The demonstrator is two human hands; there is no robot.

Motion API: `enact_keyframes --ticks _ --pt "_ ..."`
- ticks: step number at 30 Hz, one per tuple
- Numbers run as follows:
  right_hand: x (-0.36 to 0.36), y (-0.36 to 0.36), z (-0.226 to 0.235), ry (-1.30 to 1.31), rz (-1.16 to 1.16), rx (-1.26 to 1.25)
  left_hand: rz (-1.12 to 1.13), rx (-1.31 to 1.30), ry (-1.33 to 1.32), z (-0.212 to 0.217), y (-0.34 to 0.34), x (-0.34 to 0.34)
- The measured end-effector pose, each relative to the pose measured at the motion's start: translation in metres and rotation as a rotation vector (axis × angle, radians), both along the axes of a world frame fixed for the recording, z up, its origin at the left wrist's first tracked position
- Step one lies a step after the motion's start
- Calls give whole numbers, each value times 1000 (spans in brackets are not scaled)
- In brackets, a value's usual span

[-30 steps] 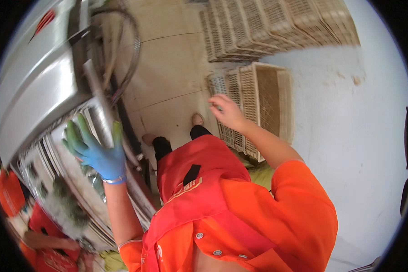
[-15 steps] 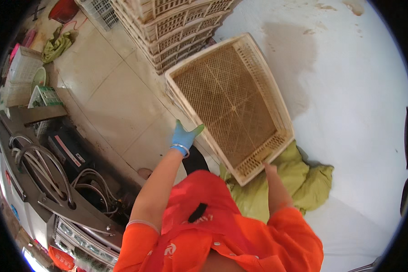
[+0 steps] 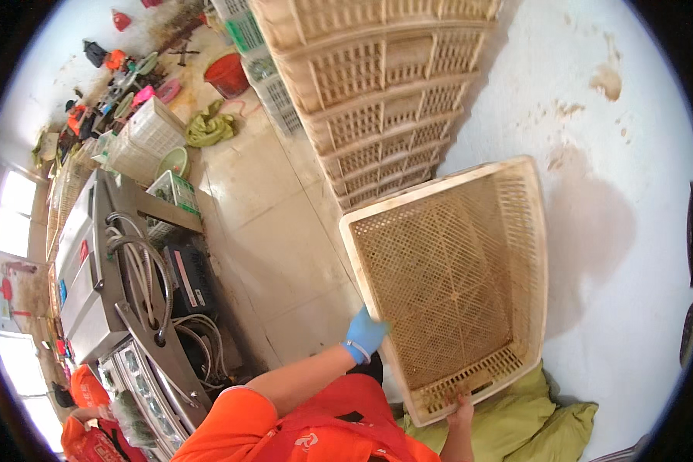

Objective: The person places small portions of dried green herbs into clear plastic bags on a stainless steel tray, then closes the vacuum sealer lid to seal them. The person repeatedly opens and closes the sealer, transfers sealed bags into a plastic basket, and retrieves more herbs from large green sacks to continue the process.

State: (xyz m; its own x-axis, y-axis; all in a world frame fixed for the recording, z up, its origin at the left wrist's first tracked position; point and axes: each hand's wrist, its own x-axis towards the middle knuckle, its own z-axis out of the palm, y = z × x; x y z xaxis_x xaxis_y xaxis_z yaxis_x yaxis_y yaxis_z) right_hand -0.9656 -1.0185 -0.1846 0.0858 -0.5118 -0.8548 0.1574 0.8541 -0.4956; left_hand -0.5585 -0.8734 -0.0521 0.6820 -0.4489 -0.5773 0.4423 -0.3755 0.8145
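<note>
A cream plastic crate (image 3: 439, 296) with a lattice floor and slatted walls is tilted in front of me, and its inside holds nothing. My left hand (image 3: 367, 334), in a blue glove with greenish fingertips, is closed on the crate's left rim. My bare right hand (image 3: 461, 413) grips the near end at the slotted handle, thumb over the rim. The fingers beneath the rim are hidden on both hands. Past the crate's far end rises a tall stack of similar crates (image 3: 385, 100).
Yellow-green sacks (image 3: 531, 416) lie below the crate on the right, against a stained white wall (image 3: 593, 254). At left stands a metal machine (image 3: 100, 285) with looped hoses. A red tub (image 3: 227, 75) sits on the tiled floor (image 3: 273, 239). Another person in orange (image 3: 92, 423) is beyond the machine.
My view has tipped up, bringing in more of the stack and the room. The left hand has gone from spread fingers beside the rim to closed on it. The right hand keeps its hold.
</note>
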Motion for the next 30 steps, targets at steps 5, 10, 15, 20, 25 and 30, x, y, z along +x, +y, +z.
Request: enact_keyframes --ticks 5,10,15,20,25,30 --pt "80 17 101 -241 -65 -161 42 -270 -166 162 41 13" --pt "191 -34 253 -419 122 -536 -263 -570 -1142 317 64 60" --pt "306 -94 431 -577 380 -837 -413 -313 -1692 320 33 71" --pt "422 -69 586 -521 598 -820 104 -237 -1872 347 -34 138" --pt "452 -61 645 -584 745 -1106 401 -206 -1753 404 -57 174" --pt "423 -87 569 -370 702 -1181 245 175 -1643 423 -97 263"
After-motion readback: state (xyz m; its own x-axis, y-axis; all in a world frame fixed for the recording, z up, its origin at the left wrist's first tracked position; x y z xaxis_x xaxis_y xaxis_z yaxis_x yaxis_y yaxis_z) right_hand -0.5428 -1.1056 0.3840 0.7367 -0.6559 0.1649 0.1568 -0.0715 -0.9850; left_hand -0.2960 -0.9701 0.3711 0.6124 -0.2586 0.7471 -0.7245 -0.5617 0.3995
